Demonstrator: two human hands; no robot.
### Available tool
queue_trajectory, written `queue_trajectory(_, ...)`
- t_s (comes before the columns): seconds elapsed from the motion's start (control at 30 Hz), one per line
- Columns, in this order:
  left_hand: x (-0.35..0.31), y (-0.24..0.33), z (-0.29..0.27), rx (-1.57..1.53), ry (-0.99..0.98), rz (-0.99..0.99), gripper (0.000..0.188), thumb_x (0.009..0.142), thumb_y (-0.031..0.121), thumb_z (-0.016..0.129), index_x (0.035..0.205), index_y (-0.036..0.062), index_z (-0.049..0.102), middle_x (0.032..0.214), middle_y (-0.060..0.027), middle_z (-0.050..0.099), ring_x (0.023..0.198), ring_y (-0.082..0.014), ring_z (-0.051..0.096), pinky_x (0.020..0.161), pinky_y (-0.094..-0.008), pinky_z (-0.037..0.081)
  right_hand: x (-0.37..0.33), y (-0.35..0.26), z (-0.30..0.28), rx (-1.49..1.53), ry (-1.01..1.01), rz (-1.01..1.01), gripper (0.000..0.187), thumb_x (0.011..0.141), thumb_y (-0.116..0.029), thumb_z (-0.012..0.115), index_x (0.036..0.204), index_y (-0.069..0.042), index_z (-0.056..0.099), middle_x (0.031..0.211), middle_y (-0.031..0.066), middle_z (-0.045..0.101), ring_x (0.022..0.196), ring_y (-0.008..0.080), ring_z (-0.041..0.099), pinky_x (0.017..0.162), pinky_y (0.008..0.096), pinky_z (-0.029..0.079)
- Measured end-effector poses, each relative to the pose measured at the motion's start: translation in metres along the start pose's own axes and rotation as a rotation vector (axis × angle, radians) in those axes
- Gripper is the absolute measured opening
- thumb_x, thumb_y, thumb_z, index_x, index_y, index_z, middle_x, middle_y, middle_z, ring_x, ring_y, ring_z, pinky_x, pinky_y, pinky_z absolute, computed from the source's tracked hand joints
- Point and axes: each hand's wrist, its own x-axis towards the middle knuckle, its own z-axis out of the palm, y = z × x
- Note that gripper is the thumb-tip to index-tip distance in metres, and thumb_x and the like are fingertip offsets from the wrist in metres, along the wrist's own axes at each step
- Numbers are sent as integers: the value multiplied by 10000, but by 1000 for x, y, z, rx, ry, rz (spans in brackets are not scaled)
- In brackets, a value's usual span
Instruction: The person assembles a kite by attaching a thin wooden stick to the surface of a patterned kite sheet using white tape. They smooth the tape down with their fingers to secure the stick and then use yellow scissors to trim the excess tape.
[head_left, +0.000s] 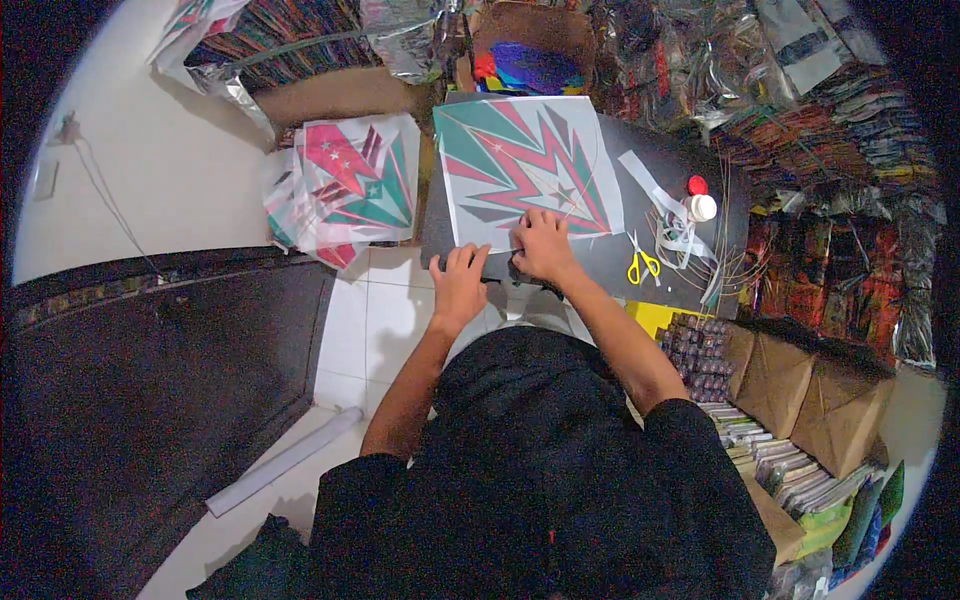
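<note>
A square white sheet [478,205] printed with green, red, grey and cream jagged shapes and stars lies on a dark tabletop [612,262]. At its near left corner is my left hand [460,285], its fingers bent over the edge. My right hand [543,245] is closed at the near edge, with curled fingers pressing on the sheet. The undersides of both hands' fingers are hidden. Close to my right fingertips, a thin stick [577,203] lies across the print. Yellow-handled scissors [642,266] rest to the right of my right hand.
White strips [678,240], thin sticks [735,265], a white bottle [702,208] and a red cap [697,185] lie at right. Similar printed sheets [345,185] are piled at left. Bundled stacks [800,150] line the back right. Brown packages [835,400] stand near right.
</note>
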Motion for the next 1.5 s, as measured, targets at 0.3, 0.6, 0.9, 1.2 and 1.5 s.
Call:
queue_trajectory(0.3, 1, 2, 0, 39, 9, -7, 776, 806, 135, 794, 1523, 194, 504, 1400, -47, 533, 1385, -255, 488, 1164, -669, 276, 6, -12, 1, 132, -73, 25, 304, 691, -272, 813, 970, -152, 784, 1293, 129, 559, 1322, 361, 462, 1048, 597, 375)
queue_trajectory(0.6, 0, 2, -3, -2, -33, 0, 828, 820, 136, 799, 1573, 224, 468, 1418, -69, 531, 1401, -273, 482, 1166, -681, 275, -3, -3, 5, 325, 226, 74, 385, 745, -199, 758, 1124, -168, 697, 1260, 70, 628, 1289, 310, 526, 986, 520, 361)
queue_trajectory(0.9, -5, 0, 3, 81, -35, 67, 832, 830, 101, 745, 1591, 312, 486, 1428, -83, 521, 1401, -273, 476, 1165, -673, 279, -65, 4, 11, 439, 78, -153, 271, 841, -191, 663, 1102, -131, 707, 1271, 109, 723, 1179, 339, 628, 991, 502, 379)
queue_trajectory(1.2, -8, 0, 2, 94, -9, 82, 840, 821, 102, 736, 1605, 262, 478, 1416, -83, 508, 1399, -272, 470, 1155, -678, 290, -74, -6, 12, 346, 77, -243, 306, 826, -142, 699, 1131, -125, 694, 1544, 151, 586, 1269, 335, 580, 1041, 489, 375)
queue_trajectory(1.5, -6, 2, 6, 72, -38, 47, 864, 833, 121, 752, 1624, 282, 445, 1455, -92, 500, 1418, -280, 454, 1173, -674, 274, -72, -7, 18, 273, 49, -214, 319, 831, -148, 696, 1150, -134, 689, 1587, 149, 530, 1376, 326, 518, 1034, 500, 367)
